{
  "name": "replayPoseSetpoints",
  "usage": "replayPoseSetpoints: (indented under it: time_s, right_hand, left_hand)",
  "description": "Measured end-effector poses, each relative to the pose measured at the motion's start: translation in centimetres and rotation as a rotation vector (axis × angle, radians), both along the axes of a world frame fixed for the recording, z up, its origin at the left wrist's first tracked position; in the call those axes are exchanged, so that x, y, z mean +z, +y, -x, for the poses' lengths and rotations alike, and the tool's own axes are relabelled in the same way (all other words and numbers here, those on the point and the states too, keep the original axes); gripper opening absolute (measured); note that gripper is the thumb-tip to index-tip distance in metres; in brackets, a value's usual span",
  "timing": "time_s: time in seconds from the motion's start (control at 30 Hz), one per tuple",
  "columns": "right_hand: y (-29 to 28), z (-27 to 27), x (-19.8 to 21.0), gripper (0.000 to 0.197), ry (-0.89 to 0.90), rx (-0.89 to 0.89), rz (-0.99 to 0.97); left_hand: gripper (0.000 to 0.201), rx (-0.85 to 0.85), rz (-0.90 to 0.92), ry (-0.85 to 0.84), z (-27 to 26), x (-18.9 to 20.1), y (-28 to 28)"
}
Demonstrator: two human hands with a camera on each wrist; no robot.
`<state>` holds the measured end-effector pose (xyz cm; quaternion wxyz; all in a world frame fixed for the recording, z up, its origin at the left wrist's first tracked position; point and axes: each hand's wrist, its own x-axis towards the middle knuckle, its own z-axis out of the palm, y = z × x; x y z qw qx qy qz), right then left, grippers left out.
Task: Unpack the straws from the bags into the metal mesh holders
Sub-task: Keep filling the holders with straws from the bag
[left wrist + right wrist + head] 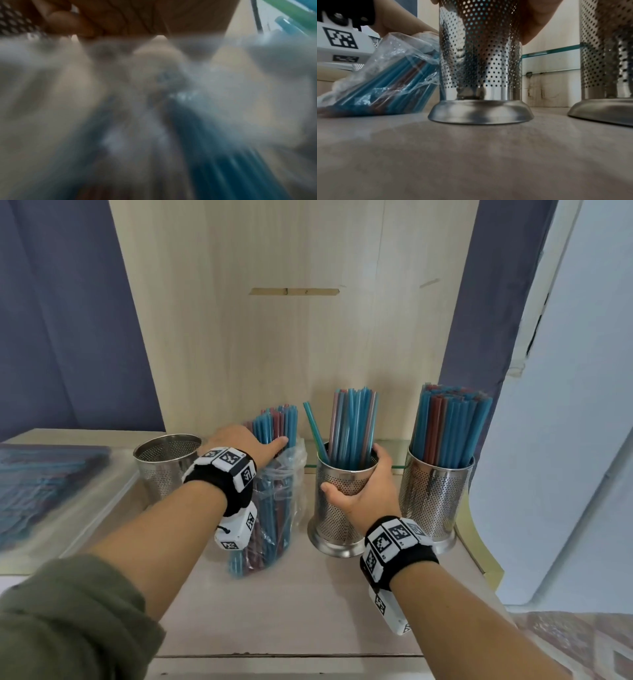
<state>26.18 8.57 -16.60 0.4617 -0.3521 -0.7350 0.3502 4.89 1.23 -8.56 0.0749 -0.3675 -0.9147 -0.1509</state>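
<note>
Our right hand (pixel 356 491) grips the middle mesh holder (pixel 337 508), part-filled, upright on the table (pixel 308 604). Our left hand (pixel 239 445) clutches the straws (pixel 274 426) in the bag (pixel 274 501) beside it.

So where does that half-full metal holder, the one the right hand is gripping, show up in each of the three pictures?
Head view: the middle holder stands centre-right, with the right hand wrapped round it.
Left wrist view: not in it; the picture is mostly blur.
Right wrist view: the middle holder fills the centre, seen from low down.
Shared landmark: the bag of straws, just to its left.
</note>
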Motion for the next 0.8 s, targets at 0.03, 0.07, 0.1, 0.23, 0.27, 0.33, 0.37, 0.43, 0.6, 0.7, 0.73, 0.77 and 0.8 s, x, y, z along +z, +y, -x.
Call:
replayPoseSetpoints:
  time_s: [0.03,0.07,0.1,0.23,0.27,0.33,0.37,0.43,0.6,0.7,0.73,0.77,0.8]
  right_hand:
    - [0.1,0.0,-0.1,0.118,0.000,0.001,0.001]
    - [0.2,0.1,-0.2,0.118,0.000,0.001,0.001]
    - [0.2,0.0,-0.2,0.118,0.003,0.005,0.001]
    - [0.2,-0.1,-0.1,0.117,0.005,0.018,-0.004]
    - [0.2,-0.2,-0.1,0.118,-0.003,0.016,-0.008]
    - [0.3,-0.2,-0.1,0.119,-0.020,0.012,-0.013]
    - [0.3,-0.1,-0.2,0.119,-0.023,0.013,-0.013]
    - [0.4,-0.1,-0.2,0.120,-0.025,0.021,-0.004]
    - [0.5,-0.2,-0.2,0.119,-0.048,0.021,-0.008]
    - [0.5,-0.3,-0.3,0.119,-0.051,0.021,-0.005]
    - [0.5,-0.3,-0.3,0.120,-0.050,0.021,-0.006]
    - [0.5,-0.3,-0.3,0.120,-0.051,0.019,-0.007]
    - [0.6,-0.3,-0.3,0.120,-0.054,0.017,-0.006]
  left_hand:
    - [0.062,-0.031,-0.011,-0.059,-0.1,0.1,0.2]
    - [0.057,-0.052,-0.049,-0.122,-0.3,0.1,0.4]
    - [0.053,-0.056,-0.105,-0.184,-0.3,0.0,0.7]
    - [0.037,-0.051,-0.232,-0.334,-0.3,-0.5,1.1]
    - [0.035,-0.056,-0.247,-0.357,-0.3,-0.5,1.1]
    - [0.034,-0.061,-0.293,-0.404,-0.2,-0.2,1.3]
    - [0.033,-0.058,-0.325,-0.428,0.0,-0.1,1.4]
    - [0.032,-0.053,-0.389,-0.457,0.3,0.5,1.5]
    - [0.043,-0.072,-0.514,-0.552,0.8,2.5,1.4]
    - [0.037,-0.102,-0.520,-0.575,1.0,3.3,1.1]
    - [0.032,-0.117,-0.527,-0.565,1.0,3.6,1.0]
    - [0.027,-0.135,-0.545,-0.560,1.0,3.7,0.9]
    - [0.025,-0.157,-0.574,-0.565,0.9,3.9,0.9]
